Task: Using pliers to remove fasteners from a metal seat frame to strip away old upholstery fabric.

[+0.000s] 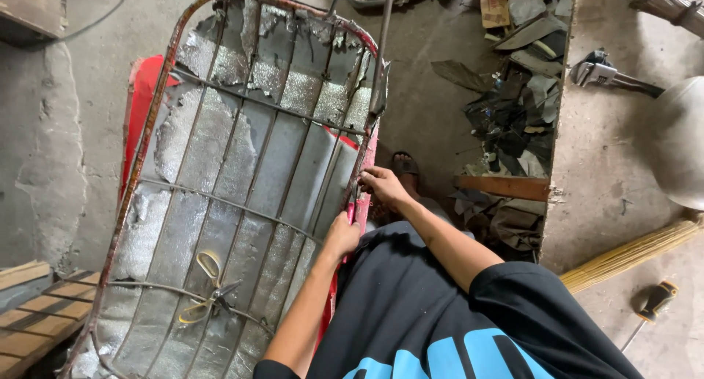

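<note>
A rusty metal seat frame (158, 108) with thin cross rods stands tilted in front of me, its inside lined with silver padded foil and grey material. Red cover material (141, 93) wraps its outer sides. My left hand (342, 236) grips the red edge on the frame's right side. Just above it, my right hand (381, 185) pinches the same red edge against the frame rod. A pair of yellow-handled scissors (209, 287) lies inside the frame near its lower part.
A pit full of dark scraps (513, 108) lies to the right, with a wooden plank (502, 187) at its edge. A pipe wrench (609, 75), a broom (631, 253) and a screwdriver (649, 309) lie on the concrete. Wooden slats (37, 317) sit at lower left.
</note>
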